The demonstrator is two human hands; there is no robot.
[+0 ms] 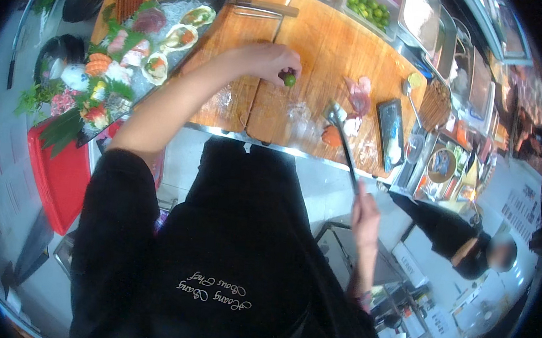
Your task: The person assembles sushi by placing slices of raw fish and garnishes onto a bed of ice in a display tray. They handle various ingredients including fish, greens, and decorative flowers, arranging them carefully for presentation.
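My left hand (277,64) is closed round a small green lime (289,80), held above the wooden cutting board (317,46). In my right hand (366,213), near the board's front edge, is the handle of a long, narrow, dark knife (348,150). Its blade slants up and left over the board, and its far end is blurred. Around that end lie a pinkish-red fish slice (359,101), a white piece (352,126) and an orange piece (332,135). Wet, shiny scraps (300,117) are on the board between my hands.
A large sashimi platter (167,42) with shells, fish slices and leaves stands at left. Behind the board is a tub of limes (370,9). A dark narrow tray (390,133) and a spoon (411,97) lie at right. Another person (467,245) is farther right.
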